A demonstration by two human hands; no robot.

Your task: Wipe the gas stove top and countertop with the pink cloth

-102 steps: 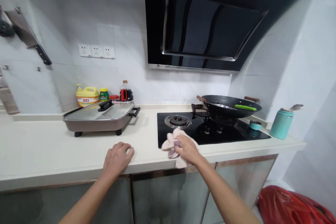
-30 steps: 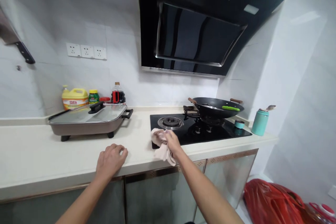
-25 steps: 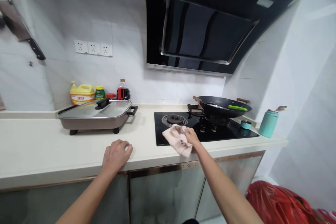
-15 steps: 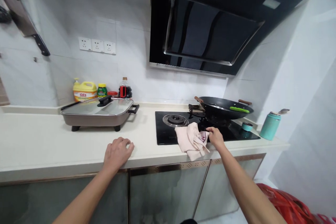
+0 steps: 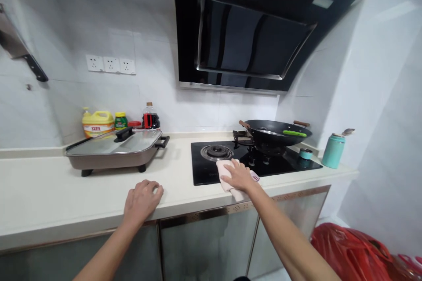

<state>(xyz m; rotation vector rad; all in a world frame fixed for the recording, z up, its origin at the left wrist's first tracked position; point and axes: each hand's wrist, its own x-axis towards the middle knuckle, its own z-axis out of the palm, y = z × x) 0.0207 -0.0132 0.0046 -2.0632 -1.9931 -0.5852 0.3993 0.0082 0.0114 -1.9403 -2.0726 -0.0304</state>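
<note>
My right hand (image 5: 240,176) lies on top of a folded pale pink cloth (image 5: 224,171), its fingers spread and pressing down. The cloth rests on the front edge of the black glass cooktop (image 5: 206,178) and hangs a little over the counter edge; a purple-marked corner sticks out right of the hand. Resting on the counter (image 5: 108,193) to the left, my left hand (image 5: 142,201) holds nothing, its fingers loosely bent and the thumb apart. Just behind the cloth is the left burner (image 5: 216,152).
A black wok (image 5: 277,138) with a green-handled utensil (image 5: 294,133) stands on the right burner. Beside the cooktop are a teal jar (image 5: 333,151) and its lid (image 5: 306,153). A lidded electric pan (image 5: 112,160) stands left. Overhead hangs the range hood (image 5: 244,39); a red bag (image 5: 349,252) lies below right.
My right hand has moved left from the cloth's right corner onto its top, and the cloth now looks flatter. My left hand stays on the counter. The view has shifted slightly.
</note>
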